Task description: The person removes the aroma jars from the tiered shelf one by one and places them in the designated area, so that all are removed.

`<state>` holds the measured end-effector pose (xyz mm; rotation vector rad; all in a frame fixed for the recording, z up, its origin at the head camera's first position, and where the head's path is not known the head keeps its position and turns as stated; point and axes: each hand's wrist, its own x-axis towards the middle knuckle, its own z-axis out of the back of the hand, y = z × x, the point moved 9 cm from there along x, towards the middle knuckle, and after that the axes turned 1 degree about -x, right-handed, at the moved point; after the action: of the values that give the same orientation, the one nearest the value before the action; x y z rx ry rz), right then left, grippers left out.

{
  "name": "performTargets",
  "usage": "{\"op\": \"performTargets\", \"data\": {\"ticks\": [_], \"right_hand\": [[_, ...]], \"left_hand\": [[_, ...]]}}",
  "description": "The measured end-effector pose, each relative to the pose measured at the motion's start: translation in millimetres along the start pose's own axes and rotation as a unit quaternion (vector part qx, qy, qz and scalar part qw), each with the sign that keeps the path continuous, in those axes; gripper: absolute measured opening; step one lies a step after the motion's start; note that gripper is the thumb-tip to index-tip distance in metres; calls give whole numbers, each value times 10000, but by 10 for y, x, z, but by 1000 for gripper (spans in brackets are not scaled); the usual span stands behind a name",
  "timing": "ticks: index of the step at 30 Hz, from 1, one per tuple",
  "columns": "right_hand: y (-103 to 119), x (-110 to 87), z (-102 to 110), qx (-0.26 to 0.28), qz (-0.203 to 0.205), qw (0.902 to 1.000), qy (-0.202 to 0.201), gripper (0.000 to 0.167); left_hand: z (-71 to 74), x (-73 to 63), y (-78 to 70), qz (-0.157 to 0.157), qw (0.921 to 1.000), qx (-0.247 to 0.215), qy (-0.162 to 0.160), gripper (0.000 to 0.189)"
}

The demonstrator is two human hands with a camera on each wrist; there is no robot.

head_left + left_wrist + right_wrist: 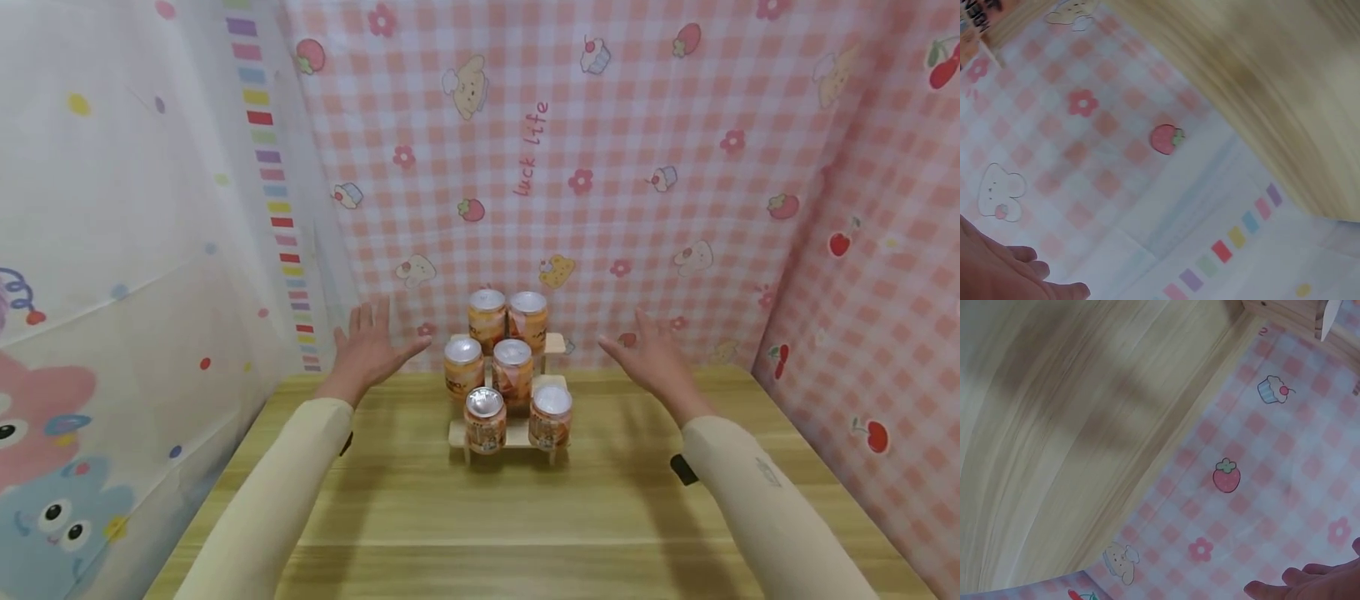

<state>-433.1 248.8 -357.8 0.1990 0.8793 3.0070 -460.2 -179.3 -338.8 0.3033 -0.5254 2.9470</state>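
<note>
A small three-step wooden stand [517, 435] holds short drink cans with silver lids, two on each step. On the top step are a left can [487, 325] and a right can [528, 325]. The middle step carries two orange cans [513, 372], shifted toward its left. Below them, a front left can [485, 425] and a front right can [551, 423] stand apart. My left hand [369, 354] hovers left of the stand, fingers spread, holding nothing. To the right, my right hand [654, 362] is also raised and spread, touching nothing.
The wooden table [465, 508] stretches in front of the stand. Behind it hangs a pink checked cloth [645, 108], with another checked cloth [892, 292] at the right. A white patterned curtain [150, 208] hangs along the left side.
</note>
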Motion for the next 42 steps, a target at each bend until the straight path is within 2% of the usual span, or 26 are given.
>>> {"op": "performTargets", "data": {"ticks": [4, 8, 13, 19, 25, 29, 33, 40, 42], "right_hand": [[55, 50, -47, 265, -10, 9996, 71, 110], [109, 72, -105, 703, 53, 9974, 168, 105], [174, 111, -167, 1075, 118, 9940, 167, 99], [173, 198, -276, 1435, -138, 9894, 185, 98], [196, 271, -404, 1754, -337, 9837, 188, 92], [224, 294, -486, 1957, -321, 9798, 246, 88], [254, 324, -556, 2279, -307, 9726, 330, 87], [287, 370, -752, 2790, -451, 9572, 615, 68], [286, 379, -795, 2856, -475, 9550, 649, 65]], "left_hand": [[39, 85, -129, -63, 9996, -265, -6, 110], [31, 144, -248, -35, 9988, -484, 98, 112], [26, 196, -356, -32, 9961, -882, 82, 110], [33, 257, -432, 37, 9897, -1426, 93, 108], [34, 314, -448, 62, 9718, -2357, 104, 110], [-9, 350, -450, 246, 9517, -3050, 247, 113], [-55, 378, -492, 366, 9350, -3507, 379, 113], [-137, 426, -578, 233, 9308, -3617, 468, 100], [-159, 432, -610, 192, 9269, -3713, 514, 94]]}}
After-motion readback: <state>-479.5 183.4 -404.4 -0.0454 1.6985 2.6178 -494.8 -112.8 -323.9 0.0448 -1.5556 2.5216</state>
